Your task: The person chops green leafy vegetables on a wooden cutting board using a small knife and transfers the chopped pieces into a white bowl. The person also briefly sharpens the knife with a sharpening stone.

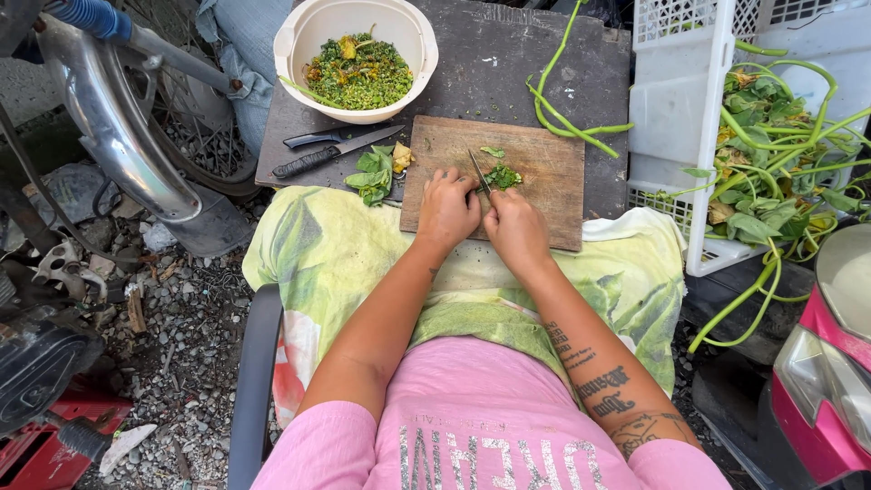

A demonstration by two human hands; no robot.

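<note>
Your forearms run up from the pink shirt at the bottom of the head view, and both hands meet on the wooden cutting board (pixel 535 172), which rests on a dark counter (pixel 508 63).

Your right hand (pixel 515 229) is curled shut around a small knife (pixel 479 172); the grip hides the handle, and the blade rises up and slightly left from your knuckles. Its long axis points away from you toward the far edge of the board.

Your left hand (pixel 446 207) lies just beside the right, fingers bent down onto the board; you cannot tell whether anything is pinched beneath them.

Chopped greens (pixel 502 177) sit just past the right hand's knuckles, touching the right side of the blade near its tip. The right hand is the nearer one to that pile.

Left of the left hand, off the board's edge, lies a heap of leaf trimmings (pixel 374 174), and beyond it two black-handled knives (pixel 331 150). Farther up from the left hand stands a white bowl (pixel 290 41) filled with chopped greens. Long green stems (pixel 567 122) lie up and right of the right hand, and a white crate (pixel 680 109) of leafy stalks stands well to its right.
</note>
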